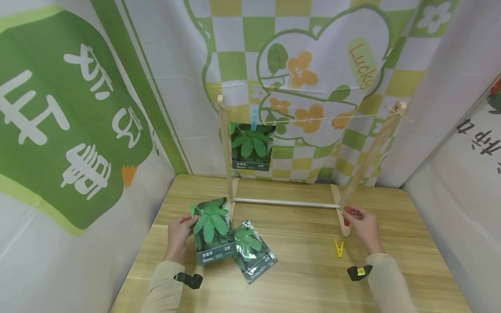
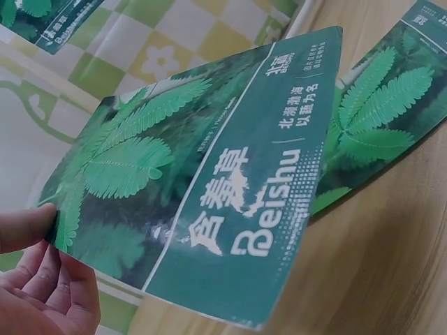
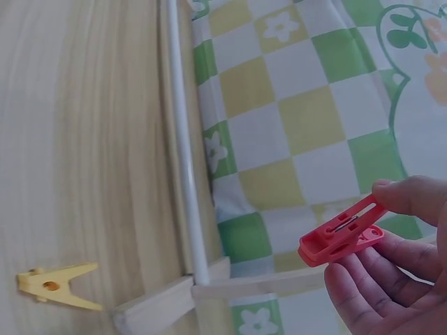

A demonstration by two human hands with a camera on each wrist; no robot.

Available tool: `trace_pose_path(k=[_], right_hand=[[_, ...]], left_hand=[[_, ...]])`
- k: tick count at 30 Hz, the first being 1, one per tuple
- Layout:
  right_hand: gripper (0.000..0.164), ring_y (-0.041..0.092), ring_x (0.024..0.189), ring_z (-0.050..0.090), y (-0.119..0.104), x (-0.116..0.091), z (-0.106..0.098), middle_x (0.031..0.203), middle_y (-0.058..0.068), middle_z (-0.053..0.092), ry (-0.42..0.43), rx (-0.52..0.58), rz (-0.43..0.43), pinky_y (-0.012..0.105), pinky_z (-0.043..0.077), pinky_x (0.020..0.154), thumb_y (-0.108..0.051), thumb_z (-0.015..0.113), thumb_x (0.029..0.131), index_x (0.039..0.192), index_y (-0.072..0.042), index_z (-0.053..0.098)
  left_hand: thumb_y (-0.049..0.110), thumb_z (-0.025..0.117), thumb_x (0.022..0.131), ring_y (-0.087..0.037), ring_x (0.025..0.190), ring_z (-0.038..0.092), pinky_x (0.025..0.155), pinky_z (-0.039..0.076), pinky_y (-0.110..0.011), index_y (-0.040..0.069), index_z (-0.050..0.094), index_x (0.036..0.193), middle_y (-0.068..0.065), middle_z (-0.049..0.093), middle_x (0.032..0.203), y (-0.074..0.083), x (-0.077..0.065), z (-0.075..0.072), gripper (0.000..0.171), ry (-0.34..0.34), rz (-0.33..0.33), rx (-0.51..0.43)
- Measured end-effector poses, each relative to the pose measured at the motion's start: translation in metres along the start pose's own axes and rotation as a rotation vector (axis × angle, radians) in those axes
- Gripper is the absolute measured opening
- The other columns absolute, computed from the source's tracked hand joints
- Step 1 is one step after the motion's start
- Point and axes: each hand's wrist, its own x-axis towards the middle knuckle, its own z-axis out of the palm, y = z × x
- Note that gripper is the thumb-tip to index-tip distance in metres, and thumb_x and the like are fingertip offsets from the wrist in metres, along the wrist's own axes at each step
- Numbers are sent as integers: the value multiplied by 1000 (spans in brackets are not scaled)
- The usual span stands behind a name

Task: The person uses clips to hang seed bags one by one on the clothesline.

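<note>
My left hand [image 1: 181, 237] pinches a seed packet [image 2: 188, 181] by its left edge, between thumb and fingers. Green fern-like leaves and white lettering cover its front. Partly beneath it in the head view, a second seed packet [image 1: 256, 256] lies on the table. At the right, my right hand [image 1: 363, 226] holds a red clothespin [image 3: 342, 230] between thumb and fingers, beside the foot of the wooden frame. A yellow clothespin [image 1: 339, 249] lies on the table close to that hand. A third seed packet [image 1: 252, 148] hangs from the string by a blue clothespin [image 1: 254, 119].
The wooden frame [image 1: 368, 158] stands at the back of the table [image 1: 305, 278], its string [image 1: 325, 118] tied between two upright posts. A white rod [image 1: 285, 202] joins the posts low down. Patterned cloth [image 1: 231, 65] hangs behind, and printed cloth covers both sides.
</note>
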Motion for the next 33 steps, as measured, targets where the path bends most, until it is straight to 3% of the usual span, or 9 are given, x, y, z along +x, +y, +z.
trace_pose_path(k=[5, 10, 17, 22, 28, 33], right_hand=[[39, -14, 74, 49, -10, 0, -4, 111, 24, 67, 6, 5, -3, 9, 44, 66, -20, 69, 91, 120, 6, 63], [37, -14, 69, 50, -18, 1, -7, 99, 20, 70, 37, 18, -19, 13, 44, 61, -18, 71, 89, 117, 6, 65], [37, -15, 72, 48, -28, 2, -11, 106, 21, 67, 52, 23, -31, 12, 43, 64, -19, 71, 88, 117, 4, 65], [38, -16, 75, 46, -34, 4, -13, 112, 19, 62, 64, 21, -48, 11, 42, 66, -21, 71, 89, 119, 2, 65], [37, -14, 74, 50, -39, 8, -16, 108, 20, 67, 69, 34, -108, 8, 44, 66, -21, 71, 90, 117, 3, 66], [35, -13, 74, 52, -45, 13, -19, 96, 4, 69, 71, 50, -128, 8, 46, 66, -21, 72, 89, 115, 3, 67]], left_hand=[[29, 62, 95, -7, 87, 61, 89, 51, -30, -1, 58, 127, -11, 62, 119, 4, -1, 2, 44, 3, -12, 3], [30, 62, 95, -5, 85, 62, 88, 52, -29, -2, 56, 128, -14, 62, 122, 11, -1, 4, 46, 12, 1, -13], [27, 64, 94, -3, 80, 62, 77, 53, -20, -3, 56, 126, -6, 62, 110, 22, -3, 8, 45, 12, 22, -60], [26, 64, 94, -3, 79, 62, 77, 54, -22, -2, 59, 123, 0, 63, 103, 30, -5, 11, 40, 13, 37, -71], [28, 64, 94, -4, 81, 62, 76, 54, -21, 1, 61, 120, 4, 64, 97, 35, -7, 13, 38, 11, 43, -62], [27, 64, 94, -4, 80, 62, 75, 54, -20, 0, 60, 120, 5, 65, 95, 40, -7, 14, 38, 9, 64, -61]])
